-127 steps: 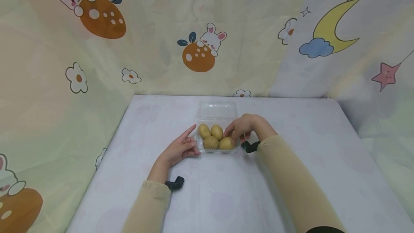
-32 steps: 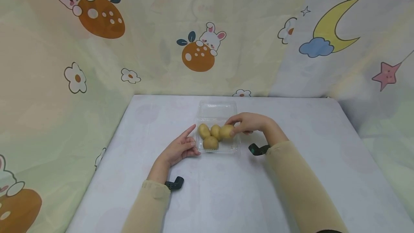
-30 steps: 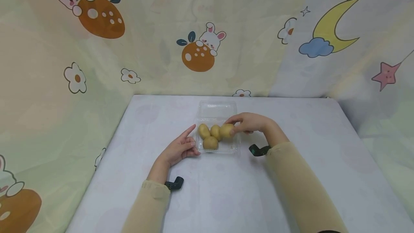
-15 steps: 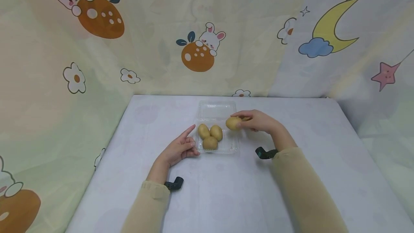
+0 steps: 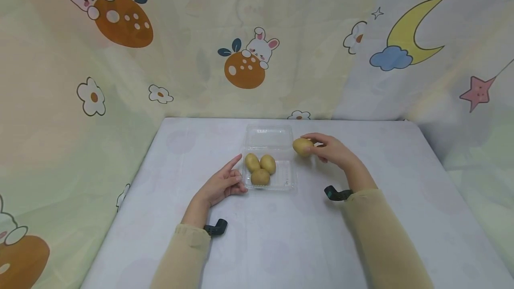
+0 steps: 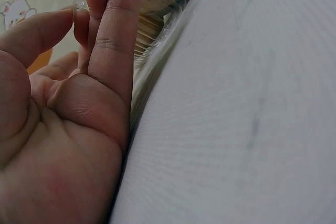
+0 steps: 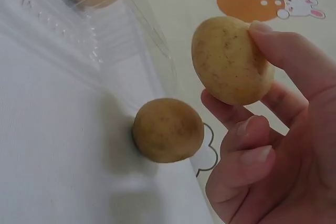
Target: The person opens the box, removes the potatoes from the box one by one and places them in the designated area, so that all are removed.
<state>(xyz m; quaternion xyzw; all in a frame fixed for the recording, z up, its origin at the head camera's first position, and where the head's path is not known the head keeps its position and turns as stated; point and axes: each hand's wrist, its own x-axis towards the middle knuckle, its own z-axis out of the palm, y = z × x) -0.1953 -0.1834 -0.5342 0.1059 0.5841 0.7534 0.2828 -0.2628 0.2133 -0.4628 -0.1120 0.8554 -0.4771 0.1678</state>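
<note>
My right hand (image 5: 331,150) pinches a yellow-brown potato (image 5: 303,147) between thumb and fingers, just right of a clear plastic box (image 5: 284,175). In the right wrist view, the held potato (image 7: 228,60) is off the table, and another potato (image 7: 168,129) lies on the tabletop close by; the hand mostly hides it in the head view. Three potatoes (image 5: 261,177) sit in the left part of the box. My left hand (image 5: 222,186) is at the box's left side. Its thumb (image 6: 39,34) and a finger pinch the thin clear rim, and the index finger points forward.
The box's clear lid (image 5: 269,136) lies folded back behind it. A white cloth covers the table (image 5: 281,240). Patterned fabric (image 5: 180,48) hangs behind the table and at both sides.
My right hand has lifted potatoes from the box's right half, first the front one, then held one up and rightward, out past the rim. The left hand has stayed put.
</note>
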